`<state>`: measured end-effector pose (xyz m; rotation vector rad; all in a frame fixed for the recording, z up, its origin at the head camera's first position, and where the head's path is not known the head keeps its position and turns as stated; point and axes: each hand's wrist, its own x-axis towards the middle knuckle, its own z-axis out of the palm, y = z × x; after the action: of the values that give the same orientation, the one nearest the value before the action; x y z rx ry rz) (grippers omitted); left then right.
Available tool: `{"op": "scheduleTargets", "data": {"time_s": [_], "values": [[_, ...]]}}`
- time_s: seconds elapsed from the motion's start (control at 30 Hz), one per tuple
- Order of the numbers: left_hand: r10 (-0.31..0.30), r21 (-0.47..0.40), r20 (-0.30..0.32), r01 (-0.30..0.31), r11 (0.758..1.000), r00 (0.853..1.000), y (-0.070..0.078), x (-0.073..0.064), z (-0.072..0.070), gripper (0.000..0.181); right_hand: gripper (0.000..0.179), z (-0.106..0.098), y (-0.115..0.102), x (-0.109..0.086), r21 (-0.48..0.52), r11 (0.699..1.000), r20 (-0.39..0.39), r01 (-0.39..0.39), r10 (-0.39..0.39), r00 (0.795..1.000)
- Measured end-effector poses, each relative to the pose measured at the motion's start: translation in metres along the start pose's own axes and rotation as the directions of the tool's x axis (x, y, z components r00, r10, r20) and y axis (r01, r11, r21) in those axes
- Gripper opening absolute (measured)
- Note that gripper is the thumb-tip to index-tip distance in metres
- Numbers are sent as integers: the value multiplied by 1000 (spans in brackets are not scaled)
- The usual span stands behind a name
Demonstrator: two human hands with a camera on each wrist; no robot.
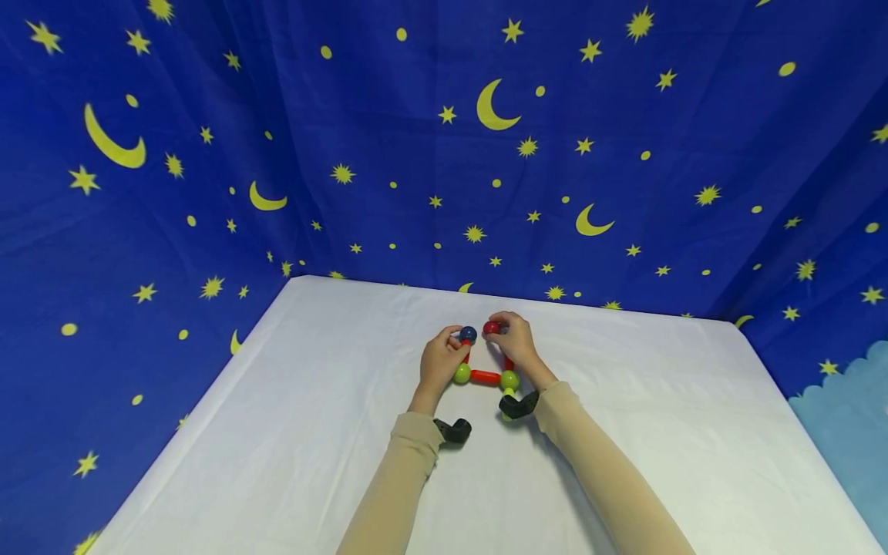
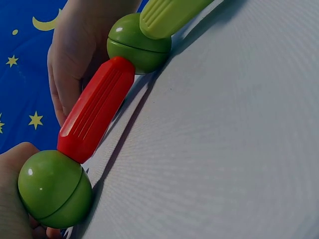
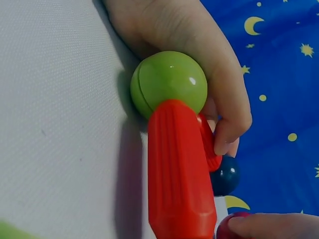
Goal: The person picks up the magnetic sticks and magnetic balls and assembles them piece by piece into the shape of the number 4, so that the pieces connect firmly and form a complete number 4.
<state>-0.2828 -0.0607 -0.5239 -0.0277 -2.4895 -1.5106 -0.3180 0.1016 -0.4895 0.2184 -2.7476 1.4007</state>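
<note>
My left hand pinches a short red rod, its thumb near the dark blue ball on the rod's end. The rod's other end meets a green ball. A second red rod joins this ball to another green ball. With thumb and fingers, my right hand holds a red ball. Below that hand, part of a further red rod shows. A light green rod runs from the right-hand green ball.
Black wrist cameras sit by both cuffs, the right one partly covering the light green rod and a green ball beneath it. The white tabletop spreads around the hands. A blue curtain with yellow moons and stars stands behind and beside it.
</note>
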Motion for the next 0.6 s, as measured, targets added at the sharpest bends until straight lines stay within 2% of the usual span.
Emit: {"op": "scheduleTargets", "data": {"time_s": [0.13, 0.27, 0.47, 0.6], "values": [[2, 5, -4, -2, 1000, 1000, 0, 0, 0, 35, 39, -3, 1, -3, 77, 997, -12, -16, 17, 1000], [6, 8, -8, -6, 1000, 1000, 0, 0, 1, 36, 40, -8, 3, -6, 127, 992, -26, 3, 0, 1000], [10, 9, -8, -10, 1000, 1000, 2, 0, 0, 37, 38, -14, 4, -10, 156, 987, -57, 32, -23, 998], [7, 7, -7, -7, 1000, 1000, 1, 0, 1, 36, 38, -15, 4, -13, 176, 984, -62, 14, -3, 998]]}}
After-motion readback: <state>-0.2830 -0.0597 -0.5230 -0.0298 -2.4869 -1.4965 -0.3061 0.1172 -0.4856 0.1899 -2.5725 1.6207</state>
